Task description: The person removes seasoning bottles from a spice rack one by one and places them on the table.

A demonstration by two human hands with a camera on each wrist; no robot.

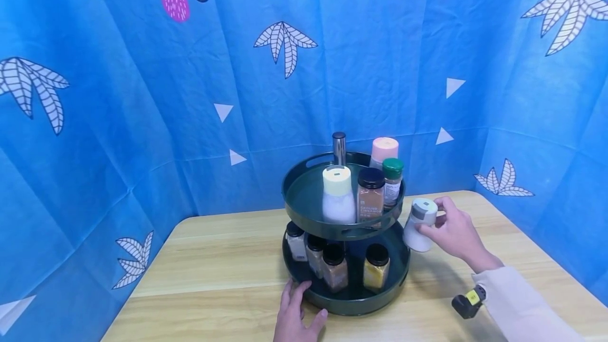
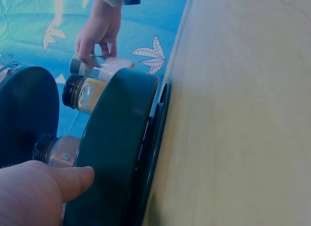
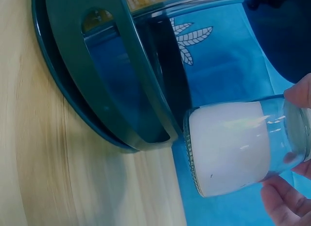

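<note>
My right hand (image 1: 453, 231) pinches a glass shaker jar (image 1: 418, 241) of white powder near its pale lid, tilted beside the two-tier green turntable. The right wrist view shows fingertips (image 3: 286, 199) around the neck of this jar (image 3: 228, 148). My left hand (image 1: 296, 313) rests at the front left rim of the lower tray (image 1: 351, 307), thumb spread from the fingers. In the left wrist view its thumb (image 2: 73, 182) lies against the tray's outer wall (image 2: 116, 138). On the lower tray stand several black-capped spice jars, one a yellow spice jar (image 1: 376, 268).
The upper tray (image 1: 304, 189) carries a white-powder jar with a cream lid (image 1: 338, 197), a ground cinnamon jar (image 1: 370, 199), a green-capped jar (image 1: 392, 181) and a pink-lidded jar (image 1: 383, 151). A metal post (image 1: 339, 149) rises behind them. Blue patterned cloth (image 1: 285, 110) surrounds the wooden table (image 1: 214, 268).
</note>
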